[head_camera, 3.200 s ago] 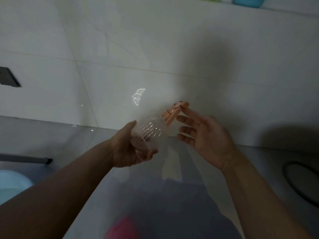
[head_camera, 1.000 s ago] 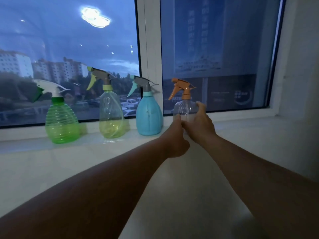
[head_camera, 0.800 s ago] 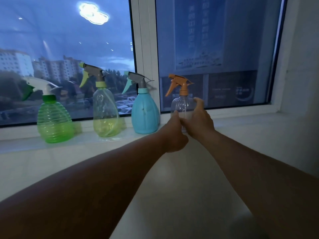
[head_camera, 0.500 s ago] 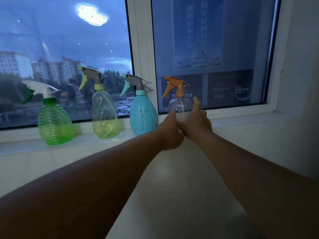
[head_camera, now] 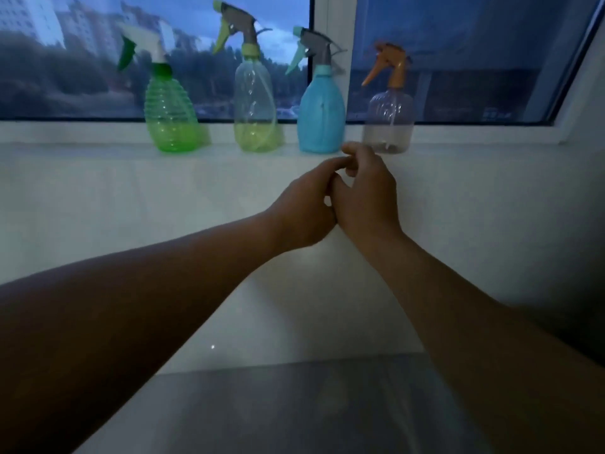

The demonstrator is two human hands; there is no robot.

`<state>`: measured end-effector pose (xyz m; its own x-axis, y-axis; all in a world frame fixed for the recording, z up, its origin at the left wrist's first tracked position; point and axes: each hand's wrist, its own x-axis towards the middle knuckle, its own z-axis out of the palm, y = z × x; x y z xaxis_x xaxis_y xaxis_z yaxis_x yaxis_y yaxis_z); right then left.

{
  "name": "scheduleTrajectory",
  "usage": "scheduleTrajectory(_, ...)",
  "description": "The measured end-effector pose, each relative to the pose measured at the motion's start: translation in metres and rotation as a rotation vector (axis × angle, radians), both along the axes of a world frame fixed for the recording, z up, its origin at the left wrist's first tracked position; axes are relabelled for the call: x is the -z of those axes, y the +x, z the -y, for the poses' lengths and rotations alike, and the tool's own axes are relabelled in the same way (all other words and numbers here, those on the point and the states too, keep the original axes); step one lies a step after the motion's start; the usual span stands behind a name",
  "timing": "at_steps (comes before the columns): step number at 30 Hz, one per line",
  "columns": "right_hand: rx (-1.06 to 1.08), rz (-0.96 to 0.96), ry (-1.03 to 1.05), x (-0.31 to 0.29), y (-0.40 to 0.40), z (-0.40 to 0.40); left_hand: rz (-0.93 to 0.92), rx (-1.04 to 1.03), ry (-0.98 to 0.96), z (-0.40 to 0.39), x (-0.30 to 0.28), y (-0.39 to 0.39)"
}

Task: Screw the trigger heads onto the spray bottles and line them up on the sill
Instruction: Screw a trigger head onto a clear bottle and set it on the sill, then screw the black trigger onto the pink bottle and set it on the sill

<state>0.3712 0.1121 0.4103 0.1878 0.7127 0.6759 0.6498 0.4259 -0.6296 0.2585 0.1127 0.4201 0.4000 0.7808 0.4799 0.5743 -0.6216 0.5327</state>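
Observation:
Several spray bottles stand upright in a row on the white sill (head_camera: 82, 139), each with a trigger head on. From the left: a ribbed green bottle (head_camera: 170, 116), a clear yellowish bottle (head_camera: 257, 106), a blue bottle (head_camera: 322, 116) and a clear bottle with an orange trigger (head_camera: 389, 119). My left hand (head_camera: 304, 204) and my right hand (head_camera: 366, 191) are side by side below the sill, in front of the blue and clear bottles. Neither hand holds anything; the fingers are loosely curled and the hands touch each other.
A dark window (head_camera: 458, 54) with a white frame post (head_camera: 337, 24) rises behind the bottles. White tiled wall (head_camera: 98, 208) runs below the sill. A wall return (head_camera: 582, 142) closes the right end of the sill. A grey surface (head_camera: 294, 404) lies low in the view.
Both hands have let go of the orange-trigger bottle, which stands alone on the sill, and have drawn back and down. The camera view has tilted downward.

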Motion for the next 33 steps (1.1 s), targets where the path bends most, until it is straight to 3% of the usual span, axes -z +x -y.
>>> scheduleTrajectory(8, -0.158, -0.008, -0.3, 0.091, -0.084, 0.069, 0.129, 0.002, -0.289, 0.082, 0.087, -0.097)
scheduleTrajectory(13, -0.244, -0.007, -0.516, 0.17, -0.122, 0.109, 0.076, -0.116, -0.473, 0.12, 0.162, -0.138)
scheduleTrajectory(18, -0.266, 0.006, -0.668, 0.227, -0.14, 0.139, 0.01, -0.108, -0.641, 0.154, 0.216, -0.162)
scheduleTrajectory(26, -0.36, 0.136, -0.97, 0.328, -0.146, 0.222, -0.571, 0.043, -1.065, 0.218, 0.317, -0.222)
scheduleTrajectory(30, -0.503, 0.343, -1.101, 0.37, -0.136, 0.272, -0.826, 0.143, -1.007, 0.241, 0.356, -0.242)
scheduleTrajectory(33, -0.683, 0.667, -1.051, 0.399, -0.125, 0.308, -0.943, 0.171, -0.935, 0.256, 0.38, -0.249)
